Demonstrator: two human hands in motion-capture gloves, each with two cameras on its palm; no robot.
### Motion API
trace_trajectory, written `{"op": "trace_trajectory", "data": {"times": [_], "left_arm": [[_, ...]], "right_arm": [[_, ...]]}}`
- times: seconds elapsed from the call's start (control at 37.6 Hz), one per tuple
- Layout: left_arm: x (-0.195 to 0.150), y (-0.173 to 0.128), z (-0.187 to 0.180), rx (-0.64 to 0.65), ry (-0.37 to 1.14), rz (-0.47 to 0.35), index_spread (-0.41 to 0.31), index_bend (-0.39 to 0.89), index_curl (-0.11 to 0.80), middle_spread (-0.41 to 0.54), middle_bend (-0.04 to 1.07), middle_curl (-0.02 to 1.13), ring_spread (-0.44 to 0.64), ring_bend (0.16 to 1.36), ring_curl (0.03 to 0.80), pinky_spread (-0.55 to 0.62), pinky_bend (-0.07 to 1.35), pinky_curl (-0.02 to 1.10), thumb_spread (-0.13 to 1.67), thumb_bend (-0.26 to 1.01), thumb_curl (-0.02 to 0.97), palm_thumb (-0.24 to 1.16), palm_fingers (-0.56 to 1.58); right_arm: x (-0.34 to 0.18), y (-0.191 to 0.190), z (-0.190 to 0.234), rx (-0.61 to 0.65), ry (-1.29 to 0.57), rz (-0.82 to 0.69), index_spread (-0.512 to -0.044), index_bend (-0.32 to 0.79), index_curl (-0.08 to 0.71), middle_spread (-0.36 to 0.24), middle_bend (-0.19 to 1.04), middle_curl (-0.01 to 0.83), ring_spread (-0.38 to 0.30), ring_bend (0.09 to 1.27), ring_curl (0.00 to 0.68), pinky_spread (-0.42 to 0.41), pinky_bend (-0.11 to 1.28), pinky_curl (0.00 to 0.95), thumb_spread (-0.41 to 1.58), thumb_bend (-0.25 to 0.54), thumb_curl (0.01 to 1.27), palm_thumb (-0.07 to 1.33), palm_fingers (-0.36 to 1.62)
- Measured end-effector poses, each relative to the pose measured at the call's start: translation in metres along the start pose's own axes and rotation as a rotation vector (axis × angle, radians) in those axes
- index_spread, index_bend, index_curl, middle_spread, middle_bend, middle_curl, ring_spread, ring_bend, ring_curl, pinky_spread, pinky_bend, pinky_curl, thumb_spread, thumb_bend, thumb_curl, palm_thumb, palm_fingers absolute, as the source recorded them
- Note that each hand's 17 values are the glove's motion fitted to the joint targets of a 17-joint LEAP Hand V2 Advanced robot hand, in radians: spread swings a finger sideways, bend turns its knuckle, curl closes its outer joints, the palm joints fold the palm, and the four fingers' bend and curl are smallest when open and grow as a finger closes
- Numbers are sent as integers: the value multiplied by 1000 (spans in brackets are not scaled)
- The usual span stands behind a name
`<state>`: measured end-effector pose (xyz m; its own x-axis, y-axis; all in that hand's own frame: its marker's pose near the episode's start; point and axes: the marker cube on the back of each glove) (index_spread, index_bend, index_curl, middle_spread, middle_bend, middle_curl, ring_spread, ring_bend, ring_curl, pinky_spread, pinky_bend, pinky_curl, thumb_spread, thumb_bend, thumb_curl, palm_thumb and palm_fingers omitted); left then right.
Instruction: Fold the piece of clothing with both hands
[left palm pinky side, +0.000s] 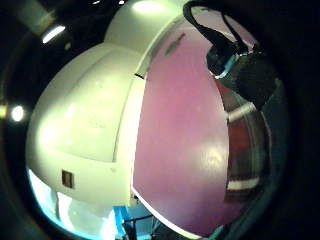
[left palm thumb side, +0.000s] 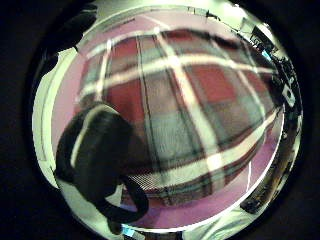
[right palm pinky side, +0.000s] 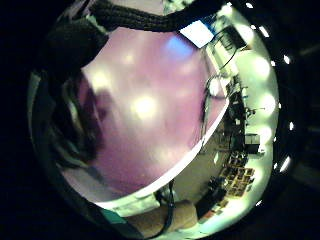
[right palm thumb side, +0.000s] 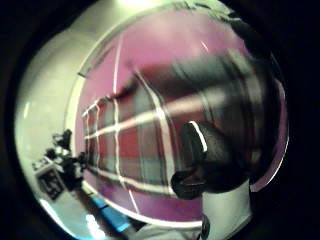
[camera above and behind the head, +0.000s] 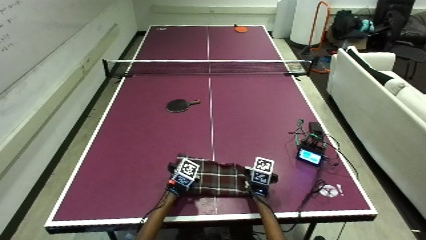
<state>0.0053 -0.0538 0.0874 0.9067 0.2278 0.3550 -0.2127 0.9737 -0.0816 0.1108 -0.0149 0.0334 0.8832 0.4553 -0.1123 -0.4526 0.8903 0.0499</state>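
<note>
A: One purple ping-pong table (camera above and behind the head: 253, 115) fills the outside view, its net (camera above and behind the head: 206, 66) across the far part. Where's the garment?

B: One plaid cloth (camera above and behind the head: 216, 181), folded into a small rectangle, lies on the near end, just short of the edge. The left hand (camera above and behind the head: 181, 178) sits at its left side, the right hand (camera above and behind the head: 259, 180) at its right, the cloth between them.

A: Are they gripping it?

B: I cannot tell; the fingers are hidden.

A: What do the palm views add?

B: Both thumb-side views show the plaid close up; the little-finger-side ones show mostly bare table.

A: Anything smaller?

B: Two paddles, one black (camera above and behind the head: 180, 105), one orange (camera above and behind the head: 240, 29), and one small device (camera above and behind the head: 310, 154) with a lit screen.
</note>
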Motion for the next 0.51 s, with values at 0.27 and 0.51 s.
{"op": "trace_trajectory", "data": {"times": [0.27, 0.51], "left_arm": [[18, 16, 31, -182, 222, 81, -69, 144, 282, -22, 162, 408, 48, 661, 375, 282, 475, 438, 1347, -69, 100, -44, 232], [52, 3, 12, -239, 228, 83, -75, 157, 297, 32, 189, 385, 148, 657, 340, 417, 393, 374, 1423, -58, 28, -111, 280]], "right_arm": [[18, -1, 32, -50, -20, 14, -330, -15, 207, -122, 305, 422, -78, 617, 414, 232, 481, 402, 1206, -31, 238, 663, 346], [34, -47, 24, 135, 1, 102, -371, -70, 71, -223, 446, 442, -221, 948, 444, 52, 535, 378, 1232, 82, 277, 877, 851]]}}
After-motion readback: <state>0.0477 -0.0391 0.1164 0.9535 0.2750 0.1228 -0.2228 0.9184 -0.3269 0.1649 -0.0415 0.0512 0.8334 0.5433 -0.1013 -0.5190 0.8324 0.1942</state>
